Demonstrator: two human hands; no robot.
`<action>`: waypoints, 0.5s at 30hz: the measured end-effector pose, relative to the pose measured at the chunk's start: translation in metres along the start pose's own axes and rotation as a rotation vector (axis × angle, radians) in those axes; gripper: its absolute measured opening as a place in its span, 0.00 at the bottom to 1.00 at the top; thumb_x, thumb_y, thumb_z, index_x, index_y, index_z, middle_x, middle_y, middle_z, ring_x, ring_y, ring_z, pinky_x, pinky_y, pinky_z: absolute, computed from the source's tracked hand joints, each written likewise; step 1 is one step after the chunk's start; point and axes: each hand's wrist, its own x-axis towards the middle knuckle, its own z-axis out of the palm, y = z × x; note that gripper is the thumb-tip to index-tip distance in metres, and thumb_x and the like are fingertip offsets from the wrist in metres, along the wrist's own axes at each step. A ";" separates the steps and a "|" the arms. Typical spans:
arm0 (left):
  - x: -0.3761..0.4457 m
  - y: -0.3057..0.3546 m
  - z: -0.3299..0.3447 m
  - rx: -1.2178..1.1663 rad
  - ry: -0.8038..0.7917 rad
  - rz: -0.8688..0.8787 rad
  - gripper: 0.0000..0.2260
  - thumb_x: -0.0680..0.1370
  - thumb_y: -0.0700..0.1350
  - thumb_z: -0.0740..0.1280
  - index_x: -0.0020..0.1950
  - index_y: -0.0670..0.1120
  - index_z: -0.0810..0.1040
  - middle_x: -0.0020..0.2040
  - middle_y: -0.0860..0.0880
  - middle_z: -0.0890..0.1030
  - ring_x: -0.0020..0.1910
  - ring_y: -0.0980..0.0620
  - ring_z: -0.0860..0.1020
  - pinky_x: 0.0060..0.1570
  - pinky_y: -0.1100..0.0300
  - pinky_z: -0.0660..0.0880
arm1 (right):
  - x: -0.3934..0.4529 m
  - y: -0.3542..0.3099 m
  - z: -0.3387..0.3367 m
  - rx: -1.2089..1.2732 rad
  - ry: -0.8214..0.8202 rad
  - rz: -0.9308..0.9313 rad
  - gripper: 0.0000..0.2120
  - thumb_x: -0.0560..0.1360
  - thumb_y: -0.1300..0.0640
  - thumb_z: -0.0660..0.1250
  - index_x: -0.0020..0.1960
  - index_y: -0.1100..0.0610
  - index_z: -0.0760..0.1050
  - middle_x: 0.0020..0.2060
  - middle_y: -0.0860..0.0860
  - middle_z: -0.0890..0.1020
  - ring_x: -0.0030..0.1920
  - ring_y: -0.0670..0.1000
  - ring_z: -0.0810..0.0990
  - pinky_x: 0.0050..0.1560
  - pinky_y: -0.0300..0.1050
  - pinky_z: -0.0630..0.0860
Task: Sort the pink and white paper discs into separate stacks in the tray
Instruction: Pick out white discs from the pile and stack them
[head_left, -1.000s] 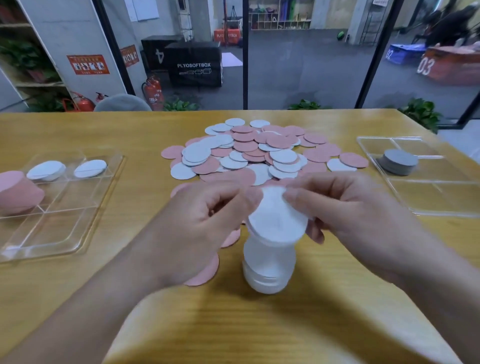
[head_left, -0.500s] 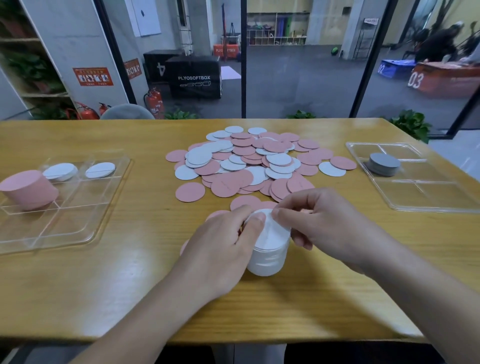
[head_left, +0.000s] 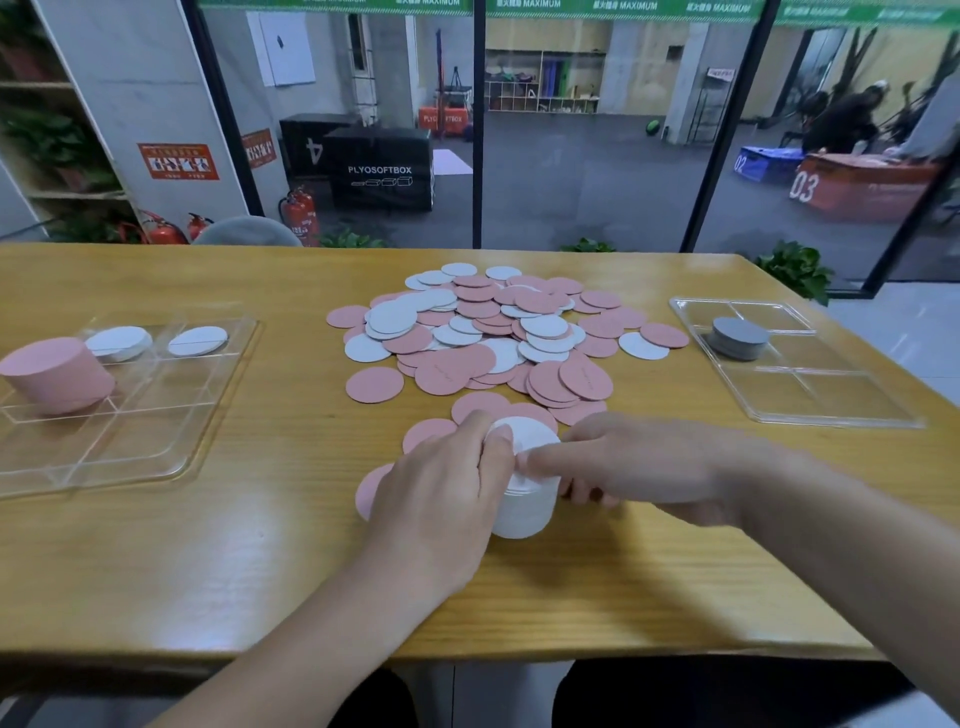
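A tall stack of white discs (head_left: 525, 506) stands on the table near the front middle. My left hand (head_left: 441, 491) wraps its left side with the thumb on the top disc. My right hand (head_left: 631, 462) grips the right side, its forefinger lying across the top. Behind them a loose pile of pink and white discs (head_left: 498, 332) spreads over the table's middle. The clear tray (head_left: 156, 415) at the left holds a thick pink stack (head_left: 57, 371) and two small white stacks (head_left: 119, 343) in its far compartments.
A second clear tray (head_left: 831, 395) at the right holds a short grey stack (head_left: 737, 338). Several pink discs (head_left: 374, 384) lie loose around my hands. A glass wall runs behind the table's far edge.
The top white disc, held above the stack a second ago, now lies on it. Both hands have closed in around the stack. The camera has pulled back.
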 end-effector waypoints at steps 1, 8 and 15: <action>-0.002 0.000 0.000 0.007 0.011 0.007 0.17 0.87 0.59 0.47 0.46 0.54 0.67 0.38 0.50 0.74 0.41 0.50 0.74 0.44 0.45 0.74 | -0.001 -0.003 0.000 0.007 -0.014 0.008 0.26 0.74 0.30 0.74 0.60 0.50 0.85 0.54 0.48 0.82 0.51 0.48 0.79 0.54 0.46 0.75; -0.022 -0.014 0.006 -0.226 0.015 0.081 0.14 0.88 0.61 0.50 0.61 0.59 0.73 0.42 0.58 0.78 0.43 0.56 0.76 0.40 0.56 0.69 | -0.010 -0.003 0.009 0.082 0.036 -0.058 0.29 0.69 0.35 0.82 0.63 0.48 0.81 0.54 0.50 0.90 0.57 0.52 0.87 0.68 0.55 0.80; -0.023 -0.027 -0.025 -0.377 -0.268 0.044 0.25 0.82 0.60 0.74 0.76 0.69 0.70 0.64 0.71 0.76 0.59 0.70 0.77 0.58 0.71 0.72 | -0.017 0.037 0.048 -0.111 0.443 -0.510 0.42 0.70 0.45 0.86 0.77 0.41 0.69 0.64 0.33 0.81 0.64 0.36 0.79 0.64 0.32 0.74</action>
